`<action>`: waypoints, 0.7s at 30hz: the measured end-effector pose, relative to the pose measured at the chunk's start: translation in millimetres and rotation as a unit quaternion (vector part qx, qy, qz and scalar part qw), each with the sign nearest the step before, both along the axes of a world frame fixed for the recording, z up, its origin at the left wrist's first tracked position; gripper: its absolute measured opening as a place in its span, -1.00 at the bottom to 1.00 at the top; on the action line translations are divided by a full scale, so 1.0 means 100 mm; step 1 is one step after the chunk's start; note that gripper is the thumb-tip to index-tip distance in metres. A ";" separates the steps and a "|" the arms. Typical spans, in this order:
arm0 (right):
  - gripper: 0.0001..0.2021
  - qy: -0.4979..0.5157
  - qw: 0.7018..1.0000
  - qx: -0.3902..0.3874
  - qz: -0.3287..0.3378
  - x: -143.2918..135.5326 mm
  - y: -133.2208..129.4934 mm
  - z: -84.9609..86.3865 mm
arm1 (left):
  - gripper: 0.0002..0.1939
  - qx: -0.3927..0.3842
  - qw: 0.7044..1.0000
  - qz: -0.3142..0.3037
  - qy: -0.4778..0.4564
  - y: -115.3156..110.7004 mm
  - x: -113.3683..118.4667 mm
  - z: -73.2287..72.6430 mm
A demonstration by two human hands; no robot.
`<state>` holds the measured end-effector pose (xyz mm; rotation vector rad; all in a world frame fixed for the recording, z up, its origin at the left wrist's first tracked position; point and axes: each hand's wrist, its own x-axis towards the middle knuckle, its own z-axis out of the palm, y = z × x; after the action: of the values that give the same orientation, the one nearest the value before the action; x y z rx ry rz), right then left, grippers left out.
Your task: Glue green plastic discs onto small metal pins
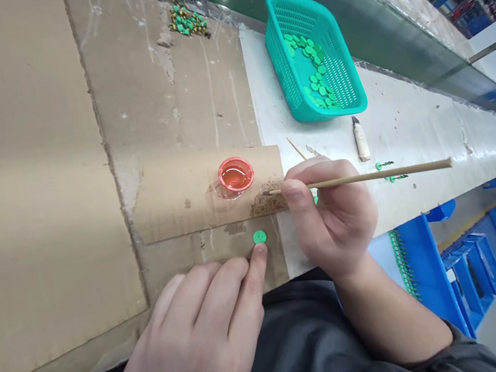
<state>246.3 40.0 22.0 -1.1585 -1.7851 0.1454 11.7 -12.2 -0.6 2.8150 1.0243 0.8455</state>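
Observation:
My right hand (331, 214) pinches a thin wooden stick (381, 174), its dark tip pointing left over a brown-speckled patch on the cardboard strip (175, 197). Left of that tip stands a small red cup (236, 174) with clear liquid in it. Below the strip a green button-like disc (260, 236) lies flat, and the index fingertip of my left hand (212, 322) touches its lower edge. The other fingers of my left hand are bent and rest on the table edge; nothing shows in them. Something small and green peeks out beside my right fingers.
A teal basket (285, 75) holds several green discs. Small green and gold pieces (188, 21) lie in a pile at the top. A white bottle (361, 139) and green pieces with dark stems (396, 178) lie to the right. Blue bins (478, 276) stand beyond the table.

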 end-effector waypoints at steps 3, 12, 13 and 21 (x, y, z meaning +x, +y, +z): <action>-0.93 0.002 1.000 -0.003 0.002 -0.01 0.00 -0.01 | -0.55 0.003 1.000 -0.006 0.003 0.02 0.00 0.01; -0.95 0.023 1.000 0.012 0.007 -0.04 0.00 0.02 | -0.56 0.000 1.000 -0.004 0.000 0.01 0.00 0.01; -0.95 0.024 0.999 0.021 0.006 -0.04 -0.04 0.04 | -0.56 -0.004 1.000 -0.006 -0.001 0.01 -0.01 0.01; -0.90 -0.025 0.998 0.028 0.043 -0.02 -0.46 0.12 | -0.52 -0.034 0.999 -0.011 -0.006 0.00 -0.02 -0.03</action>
<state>244.8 -6.0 34.3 -1.0558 -1.8723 0.1170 10.0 -12.5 -3.5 2.7564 0.9996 0.8085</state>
